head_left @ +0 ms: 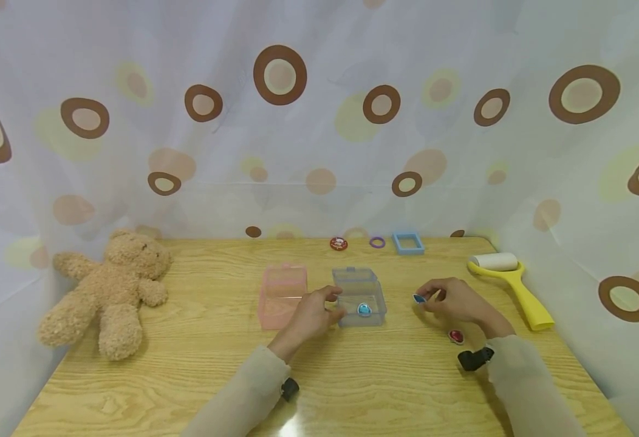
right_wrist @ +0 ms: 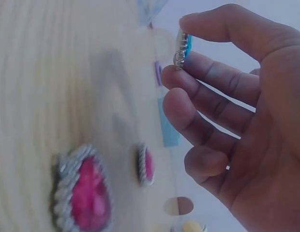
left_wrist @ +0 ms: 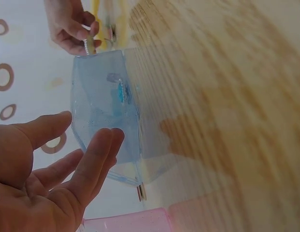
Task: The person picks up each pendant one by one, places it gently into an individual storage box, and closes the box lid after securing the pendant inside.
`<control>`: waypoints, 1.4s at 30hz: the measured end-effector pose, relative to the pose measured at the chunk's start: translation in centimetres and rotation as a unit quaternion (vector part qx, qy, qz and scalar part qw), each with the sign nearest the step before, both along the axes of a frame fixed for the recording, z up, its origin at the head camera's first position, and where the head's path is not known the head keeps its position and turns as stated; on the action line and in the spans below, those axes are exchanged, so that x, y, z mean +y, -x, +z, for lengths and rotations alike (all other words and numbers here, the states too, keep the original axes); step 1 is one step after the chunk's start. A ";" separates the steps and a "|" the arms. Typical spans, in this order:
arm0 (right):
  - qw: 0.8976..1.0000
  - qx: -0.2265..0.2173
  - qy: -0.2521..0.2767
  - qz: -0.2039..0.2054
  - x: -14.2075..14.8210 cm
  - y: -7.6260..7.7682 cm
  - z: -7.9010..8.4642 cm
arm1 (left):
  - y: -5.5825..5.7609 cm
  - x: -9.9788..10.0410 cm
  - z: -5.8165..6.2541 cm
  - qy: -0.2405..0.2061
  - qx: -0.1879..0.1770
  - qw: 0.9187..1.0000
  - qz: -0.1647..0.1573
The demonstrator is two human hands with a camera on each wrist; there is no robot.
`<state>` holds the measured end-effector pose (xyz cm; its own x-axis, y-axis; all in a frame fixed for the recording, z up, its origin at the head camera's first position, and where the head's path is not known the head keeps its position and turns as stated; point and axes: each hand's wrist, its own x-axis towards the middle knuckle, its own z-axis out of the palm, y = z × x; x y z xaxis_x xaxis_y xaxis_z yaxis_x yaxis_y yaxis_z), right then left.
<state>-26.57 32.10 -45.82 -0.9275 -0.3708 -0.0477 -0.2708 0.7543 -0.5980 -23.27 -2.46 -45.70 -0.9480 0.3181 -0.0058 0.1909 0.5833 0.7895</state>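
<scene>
My right hand (head_left: 456, 298) pinches a blue gem pendant (right_wrist: 184, 48) with a silvery beaded edge between thumb and fingers, raised above the table. Below this hand lie a red gem pendant (right_wrist: 87, 193) and a second red pendant (right_wrist: 146, 164); only one shows in the head view. My left hand (head_left: 313, 312) is at the left side of a clear blue box (left_wrist: 99, 106), thumb and fingers spread apart, holding nothing. The blue box has its lid up, and another blue gem pendant (head_left: 364, 309) lies inside it.
A pink box (head_left: 267, 315) with its lid up stands left of the blue one. Behind are a red round piece (head_left: 338, 243), a purple ring (head_left: 377, 242) and a blue square frame (head_left: 409, 250). A teddy bear (head_left: 114, 291) lies left, a yellow-handled lint roller (head_left: 524, 291) right.
</scene>
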 end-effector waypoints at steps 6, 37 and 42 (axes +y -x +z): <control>1.000 0.008 0.002 0.006 -1.1 0.5 0.8 | 0.0 0.0 -0.1 0.005 0.004 1.000 -0.001; 0.996 0.018 0.032 0.080 -8.1 2.6 1.8 | -0.1 0.0 0.2 0.004 -0.002 1.000 0.003; 0.994 0.025 0.027 0.099 -8.9 2.8 1.4 | -0.1 0.0 0.3 0.004 0.002 1.000 0.002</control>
